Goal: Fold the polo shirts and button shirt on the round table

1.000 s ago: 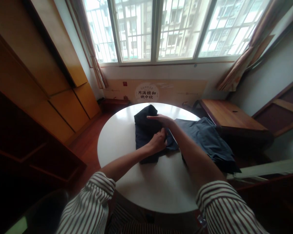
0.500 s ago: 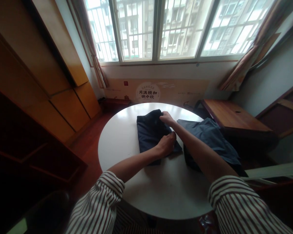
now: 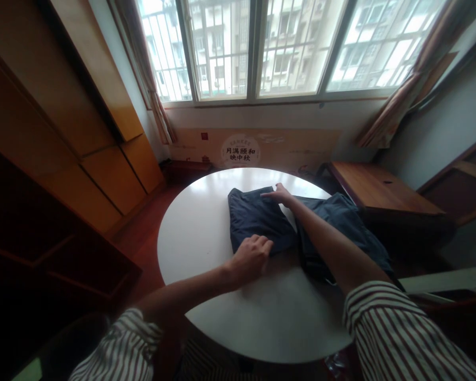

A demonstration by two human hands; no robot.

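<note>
A dark blue folded garment lies on the round white table, its exact kind not clear. My left hand is at the garment's near edge with its fingers curled on the cloth; the fingertips are partly hidden. At the far right corner, my right hand is open, thumb stretched left over the cloth and fingers apart from it. Just right of the garment sits a heap of blue-grey and black clothes, partly covered by my right forearm.
A wooden cabinet stands beyond the table on the right. Tall wooden cupboards line the left side. Barred windows and a printed banner are behind the table.
My left hand has moved left and nearer, from the garment's right side to its near edge. The right hand has opened from its grip. The garment lies flatter and slightly further right.
</note>
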